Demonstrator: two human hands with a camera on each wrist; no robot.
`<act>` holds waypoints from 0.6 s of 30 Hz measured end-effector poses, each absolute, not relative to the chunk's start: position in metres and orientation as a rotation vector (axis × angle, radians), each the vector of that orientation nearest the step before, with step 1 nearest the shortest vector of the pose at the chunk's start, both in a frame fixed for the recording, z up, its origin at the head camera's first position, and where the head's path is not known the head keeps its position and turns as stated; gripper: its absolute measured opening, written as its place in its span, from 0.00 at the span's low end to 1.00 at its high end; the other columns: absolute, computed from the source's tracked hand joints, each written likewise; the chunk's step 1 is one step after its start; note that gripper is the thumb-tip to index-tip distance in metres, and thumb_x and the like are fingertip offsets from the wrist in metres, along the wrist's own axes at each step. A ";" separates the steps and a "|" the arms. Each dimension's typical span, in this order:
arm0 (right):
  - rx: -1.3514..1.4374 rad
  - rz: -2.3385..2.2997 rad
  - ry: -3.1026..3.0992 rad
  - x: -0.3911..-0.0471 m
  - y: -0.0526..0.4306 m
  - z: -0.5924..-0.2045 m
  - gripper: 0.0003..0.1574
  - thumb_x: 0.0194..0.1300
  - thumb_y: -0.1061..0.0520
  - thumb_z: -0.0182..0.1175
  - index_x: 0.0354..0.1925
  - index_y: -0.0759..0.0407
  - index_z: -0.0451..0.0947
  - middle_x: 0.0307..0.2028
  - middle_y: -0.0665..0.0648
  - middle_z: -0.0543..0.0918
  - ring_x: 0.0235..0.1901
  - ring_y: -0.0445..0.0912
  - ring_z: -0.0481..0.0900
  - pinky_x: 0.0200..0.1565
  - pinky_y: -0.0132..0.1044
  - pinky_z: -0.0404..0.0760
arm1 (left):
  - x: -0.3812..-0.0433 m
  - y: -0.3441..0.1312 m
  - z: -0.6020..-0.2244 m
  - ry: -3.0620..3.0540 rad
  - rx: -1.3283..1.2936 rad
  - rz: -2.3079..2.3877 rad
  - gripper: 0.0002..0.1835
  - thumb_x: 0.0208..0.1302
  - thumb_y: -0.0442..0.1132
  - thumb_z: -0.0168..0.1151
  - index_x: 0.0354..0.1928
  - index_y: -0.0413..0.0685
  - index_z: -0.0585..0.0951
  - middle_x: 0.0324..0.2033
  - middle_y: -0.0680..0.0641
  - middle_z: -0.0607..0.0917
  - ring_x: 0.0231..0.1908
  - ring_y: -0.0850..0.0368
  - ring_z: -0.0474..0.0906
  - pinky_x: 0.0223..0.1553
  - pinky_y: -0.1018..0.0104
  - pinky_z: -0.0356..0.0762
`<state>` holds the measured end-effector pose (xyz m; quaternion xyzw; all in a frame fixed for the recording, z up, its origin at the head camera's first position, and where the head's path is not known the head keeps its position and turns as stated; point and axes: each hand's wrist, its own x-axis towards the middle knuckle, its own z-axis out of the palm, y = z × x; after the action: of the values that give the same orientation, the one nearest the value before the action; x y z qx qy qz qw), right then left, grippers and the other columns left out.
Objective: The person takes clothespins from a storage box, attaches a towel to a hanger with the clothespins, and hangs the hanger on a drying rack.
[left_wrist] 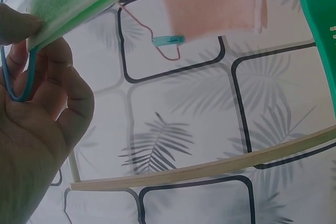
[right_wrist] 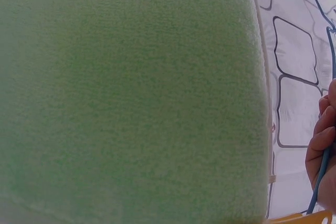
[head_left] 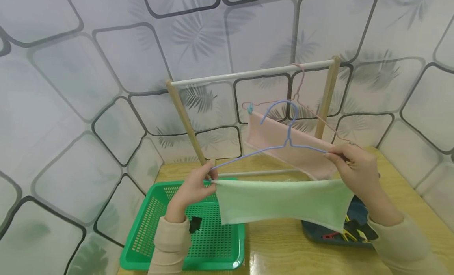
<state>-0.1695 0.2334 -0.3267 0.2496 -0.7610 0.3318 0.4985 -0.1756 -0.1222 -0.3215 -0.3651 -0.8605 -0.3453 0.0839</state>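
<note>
A blue hanger (head_left: 269,149) is held up in front of me, hook upward, above a light green towel (head_left: 280,200). My left hand (head_left: 193,188) pinches the towel's left corner together with the hanger's looped left end, as the left wrist view shows closely. My right hand (head_left: 356,166) grips the hanger's right arm. The towel's right end hangs near that hand; how it is fastened there is hidden. Part of a yellow object (right_wrist: 315,217), perhaps a clothespin, shows at the bottom of the right wrist view, where the towel fills most of the picture.
Behind, a pink towel (head_left: 280,137) hangs on a pink hanger (head_left: 299,86) with a teal clothespin (head_left: 250,108), from the rack's white bar (head_left: 230,76). A green basket (head_left: 142,227) stands left on the wooden table. A dark blue tray (head_left: 319,237) with several clothespins sits right.
</note>
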 end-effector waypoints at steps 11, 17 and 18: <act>0.610 0.790 -1.812 -0.170 0.232 -0.328 0.07 0.36 0.63 0.63 0.16 0.65 0.74 0.15 0.53 0.73 0.16 0.34 0.63 0.20 0.22 0.61 | -0.181 -0.123 -0.329 -2.539 -1.092 -1.054 0.08 0.45 0.27 0.52 0.29 0.41 0.65 0.25 0.49 0.70 0.27 0.57 0.67 0.31 0.63 0.67; 0.607 0.812 -1.811 -0.170 0.231 -0.329 0.06 0.35 0.64 0.63 0.16 0.65 0.74 0.14 0.53 0.73 0.16 0.33 0.63 0.20 0.23 0.60 | -0.197 -0.129 -0.348 -2.492 -1.037 -1.012 0.12 0.52 0.44 0.50 0.38 0.49 0.66 0.30 0.53 0.69 0.33 0.60 0.66 0.32 0.68 0.66; 0.606 0.817 -1.817 -0.170 0.230 -0.330 0.06 0.35 0.64 0.63 0.17 0.65 0.74 0.14 0.53 0.73 0.16 0.33 0.63 0.20 0.23 0.60 | -0.197 -0.128 -0.347 -2.496 -1.013 -1.003 0.13 0.52 0.44 0.50 0.39 0.49 0.66 0.31 0.52 0.70 0.34 0.59 0.66 0.32 0.67 0.67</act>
<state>-0.1705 0.2303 -0.3301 0.2512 -0.7529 0.3387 0.5053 -0.1969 -0.1281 -0.3471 -0.3491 -0.8607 -0.3459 0.1330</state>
